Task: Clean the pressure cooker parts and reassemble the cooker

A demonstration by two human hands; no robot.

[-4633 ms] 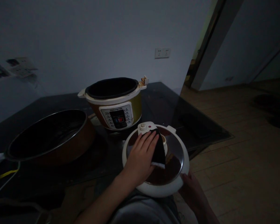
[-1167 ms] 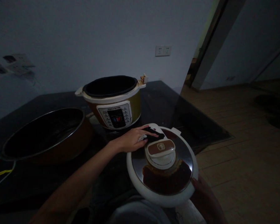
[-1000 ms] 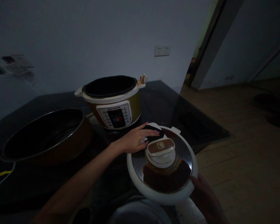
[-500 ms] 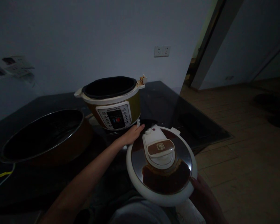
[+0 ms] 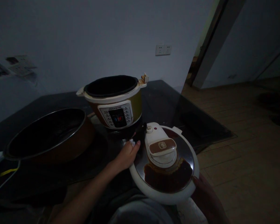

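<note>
A round white cooker lid (image 5: 164, 165) with a brown and steel top and a white handle rests on my lap. My right hand (image 5: 204, 194) grips the lid's near right rim from below. At the lid's left edge my left hand (image 5: 127, 154) presses a dark cloth (image 5: 140, 135) with a white corner against the rim, fingers closed on the cloth. The open electric pressure cooker (image 5: 113, 101), white and gold with a button panel, stands on the dark glass table (image 5: 168, 109) just behind.
A wide brown pan (image 5: 49, 135) with a dark inside sits on the table at the left, a white handle and a yellow tag at its left end. A wall socket (image 5: 163, 49) is on the back wall. Wooden floor spreads to the right.
My left hand with the cloth has slid from the lid's far top, by the valve, down and left to the lid's left rim. The lid has turned slightly in my lap.
</note>
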